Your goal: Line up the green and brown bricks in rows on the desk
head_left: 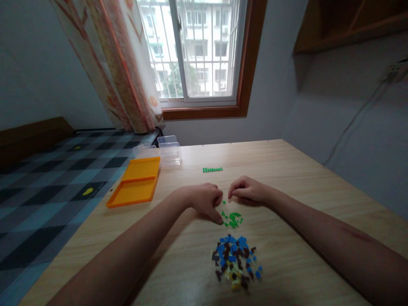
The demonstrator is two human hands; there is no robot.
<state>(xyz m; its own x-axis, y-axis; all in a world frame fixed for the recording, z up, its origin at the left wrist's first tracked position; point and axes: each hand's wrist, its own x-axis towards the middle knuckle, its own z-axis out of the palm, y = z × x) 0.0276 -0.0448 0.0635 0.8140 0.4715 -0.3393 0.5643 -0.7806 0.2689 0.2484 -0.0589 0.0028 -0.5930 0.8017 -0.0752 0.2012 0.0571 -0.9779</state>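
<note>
Over the middle of the table, my left hand (207, 199) has its thumb stretched down beside a loose heap of small green bricks (233, 219), apart from its curled fingers. No piece shows in it. My right hand (247, 190) rests opposite with loosely bent fingers, the index fingertip on the tabletop and nothing visible in its grip. A single green brick (224, 202) lies between the two hands. Farther back, several green bricks stand in a neat row (212, 169). Nearer to me is a mixed pile of blue, dark brown and pale yellow bricks (234, 259).
An orange two-part tray (140, 180) lies at the table's left edge, with clear plastic boxes (170, 154) behind it. Left of the wooden table (306, 238) is a bed with a checked cover (41, 187). A barred window (204, 51) and curtain (121, 63) are beyond.
</note>
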